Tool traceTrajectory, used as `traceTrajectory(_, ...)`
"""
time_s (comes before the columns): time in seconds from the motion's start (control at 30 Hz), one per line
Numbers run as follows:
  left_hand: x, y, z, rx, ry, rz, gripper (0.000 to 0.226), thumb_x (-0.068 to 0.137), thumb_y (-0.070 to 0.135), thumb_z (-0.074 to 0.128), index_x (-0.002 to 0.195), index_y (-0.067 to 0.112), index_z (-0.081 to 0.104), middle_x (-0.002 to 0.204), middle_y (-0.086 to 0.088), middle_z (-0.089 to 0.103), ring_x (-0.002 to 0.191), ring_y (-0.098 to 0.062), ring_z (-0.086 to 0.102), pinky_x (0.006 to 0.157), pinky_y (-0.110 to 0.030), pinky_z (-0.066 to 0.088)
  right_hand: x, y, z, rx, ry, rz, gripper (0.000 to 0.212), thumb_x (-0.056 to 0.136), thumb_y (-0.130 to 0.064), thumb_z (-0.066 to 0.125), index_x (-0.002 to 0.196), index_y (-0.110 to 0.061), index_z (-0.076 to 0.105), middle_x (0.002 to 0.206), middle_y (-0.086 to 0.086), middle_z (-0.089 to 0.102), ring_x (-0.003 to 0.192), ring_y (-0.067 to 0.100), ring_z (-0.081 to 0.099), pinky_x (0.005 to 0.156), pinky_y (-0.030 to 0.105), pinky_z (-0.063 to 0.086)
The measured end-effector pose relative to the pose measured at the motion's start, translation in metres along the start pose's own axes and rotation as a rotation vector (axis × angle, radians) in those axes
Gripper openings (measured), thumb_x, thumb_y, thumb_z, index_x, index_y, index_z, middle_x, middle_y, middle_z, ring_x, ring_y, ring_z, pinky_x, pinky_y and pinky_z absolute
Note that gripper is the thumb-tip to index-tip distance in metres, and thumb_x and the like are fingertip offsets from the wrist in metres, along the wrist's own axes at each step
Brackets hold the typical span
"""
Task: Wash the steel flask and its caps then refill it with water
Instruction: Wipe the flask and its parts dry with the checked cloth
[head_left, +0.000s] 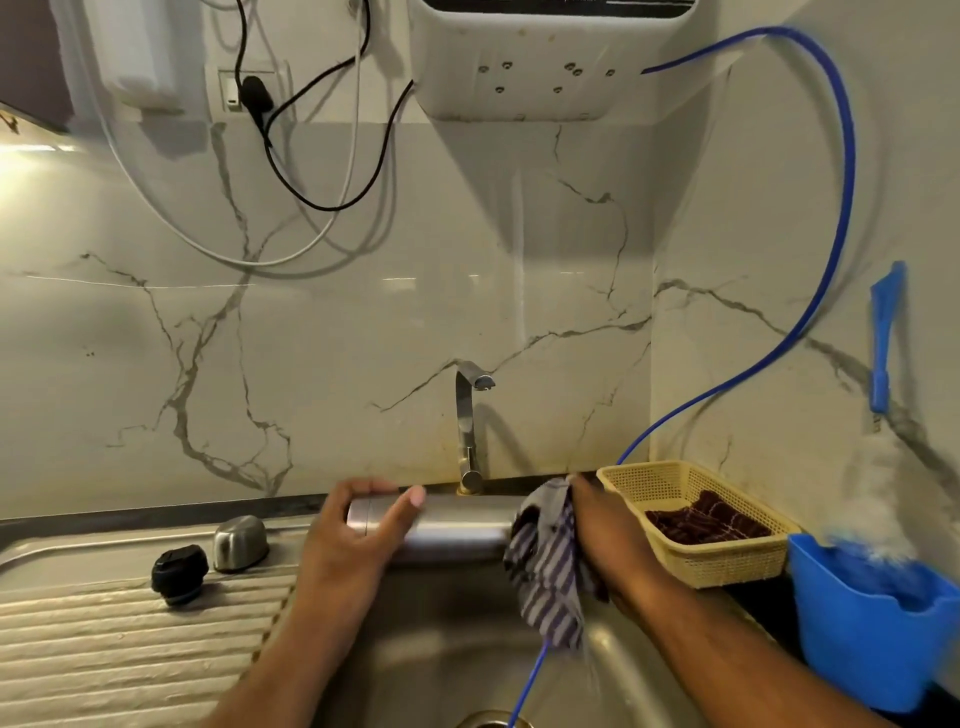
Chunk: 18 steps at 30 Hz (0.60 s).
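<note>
The steel flask (457, 525) lies level above the sink basin (447, 649). My left hand (358, 525) grips its left end, fingers curled over the top. My right hand (597, 525) holds a striped grey-and-purple cloth (545, 566) against the flask's right end; the cloth hangs down into the basin and hides that end. On the ribbed drainboard (104, 649) to the left stand the steel outer cap (240, 543) and the black inner stopper (179, 573).
A steel tap (470, 415) rises behind the flask. A yellow mesh basket (727, 561) with a dark cloth sits at right, beside a blue holder (872, 634). A blue tube (841, 218) runs from the wall purifier (535, 62) down into the sink. Cables hang on the marble wall.
</note>
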<state>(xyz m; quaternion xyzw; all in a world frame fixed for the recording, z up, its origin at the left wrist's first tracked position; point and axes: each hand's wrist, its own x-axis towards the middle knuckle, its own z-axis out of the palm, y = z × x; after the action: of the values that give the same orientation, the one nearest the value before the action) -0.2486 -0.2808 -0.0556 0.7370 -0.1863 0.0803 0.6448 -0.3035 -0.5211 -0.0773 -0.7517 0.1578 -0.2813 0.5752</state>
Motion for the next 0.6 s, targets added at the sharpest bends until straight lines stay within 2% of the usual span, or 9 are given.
traceTrajectory(0.07, -0.001, 0.007, -0.006, 0.056, -0.027, 0.286, 0.054, 0.066, 0.05, 0.083, 0.111, 0.031, 0.061, 0.107, 0.01, 0.06, 0.095, -0.008, 0.061, 0.068, -0.021, 0.055, 0.003, 0.013, 0.001, 0.271, -0.283, 0.381, 0.042, 0.103, -0.046, 0.048, 0.085, -0.013, 0.068, 0.073, 0.005, 0.066, 0.062, 0.017, 0.063, 0.057, 0.026, 0.055)
traceTrajectory(0.1, -0.001, 0.007, -0.007, 0.05, -0.046, 0.316, 0.061, 0.065, 0.05, 0.087, 0.116, 0.033, 0.06, 0.108, 0.011, 0.06, 0.096, -0.006, 0.062, 0.069, -0.019, 0.055, 0.01, 0.019, 0.001, 0.238, -0.281, 0.402, 0.043, 0.102, -0.05, 0.048, 0.091, -0.014, 0.068, 0.072, 0.0, 0.06, 0.059, 0.01, 0.058, 0.052, 0.02, 0.051)
traceTrajectory(0.13, -0.001, 0.005, -0.007, 0.012, -0.05, 0.268, 0.069, 0.063, 0.052, 0.09, 0.121, 0.036, 0.057, 0.111, 0.012, 0.06, 0.097, -0.008, 0.062, 0.07, -0.02, 0.056, 0.017, 0.021, 0.002, 0.115, -0.245, 0.351, 0.051, 0.099, -0.056, 0.047, 0.104, -0.011, 0.069, 0.075, -0.003, 0.055, 0.061, 0.005, 0.053, 0.056, 0.017, 0.05)
traceTrajectory(0.2, -0.004, 0.007, -0.001, -0.28, -0.067, 0.035, 0.094, 0.05, 0.054, 0.094, 0.132, 0.037, 0.051, 0.12, 0.006, 0.058, 0.106, -0.016, 0.062, 0.083, -0.03, 0.058, 0.024, 0.018, 0.004, -0.145, -0.046, 0.132, 0.08, 0.096, -0.07, 0.039, 0.127, 0.0, 0.064, 0.084, 0.002, 0.06, 0.075, 0.009, 0.057, 0.084, 0.029, 0.051)
traceTrajectory(0.27, -0.005, 0.007, 0.005, -0.762, -0.053, -0.271, 0.115, 0.044, 0.052, 0.095, 0.141, 0.021, 0.044, 0.13, -0.012, 0.058, 0.117, -0.031, 0.058, 0.107, -0.045, 0.047, 0.013, 0.004, 0.01, -0.096, 0.174, -0.169, 0.076, 0.097, -0.072, 0.03, 0.109, -0.009, 0.071, 0.092, 0.006, 0.071, 0.087, 0.016, 0.066, 0.087, 0.037, 0.049)
traceTrajectory(0.37, -0.005, 0.007, 0.008, -1.068, 0.006, -0.442, 0.09, 0.062, 0.036, 0.081, 0.139, 0.008, 0.045, 0.131, -0.023, 0.06, 0.115, -0.036, 0.059, 0.112, -0.048, 0.042, -0.01, -0.005, 0.021, 0.053, 0.278, -0.373, 0.047, 0.099, -0.055, 0.035, 0.084, -0.022, 0.065, 0.077, -0.004, 0.068, 0.072, 0.001, 0.062, 0.071, 0.031, 0.049)
traceTrajectory(0.43, -0.004, 0.008, 0.01, -1.078, 0.042, -0.43, 0.084, 0.064, 0.03, 0.08, 0.137, 0.008, 0.047, 0.129, -0.023, 0.062, 0.118, -0.036, 0.059, 0.109, -0.046, 0.045, -0.008, 0.003, 0.025, 0.121, 0.135, -0.164, 0.044, 0.103, -0.055, 0.042, 0.083, -0.024, 0.067, 0.084, -0.002, 0.07, 0.079, 0.004, 0.064, 0.084, 0.033, 0.05)
traceTrajectory(0.5, -0.005, 0.008, 0.013, -1.061, 0.048, -0.4, 0.077, 0.066, 0.028, 0.079, 0.135, 0.009, 0.05, 0.128, -0.021, 0.063, 0.119, -0.036, 0.059, 0.1, -0.043, 0.05, -0.009, 0.004, 0.025, 0.206, -0.05, 0.067, 0.054, 0.087, -0.076, 0.054, 0.084, -0.026, 0.074, 0.094, -0.001, 0.075, 0.089, 0.013, 0.066, 0.096, 0.037, 0.049)
traceTrajectory(0.6, -0.007, 0.011, 0.017, -1.063, 0.09, -0.378, 0.077, 0.068, 0.028, 0.079, 0.137, 0.011, 0.05, 0.129, -0.019, 0.063, 0.118, -0.033, 0.06, 0.086, -0.039, 0.053, -0.018, 0.0, 0.024, 0.024, -0.052, -0.239, 0.067, 0.079, -0.092, 0.041, 0.103, -0.038, 0.073, 0.101, -0.018, 0.073, 0.099, 0.001, 0.067, 0.097, 0.039, 0.052)
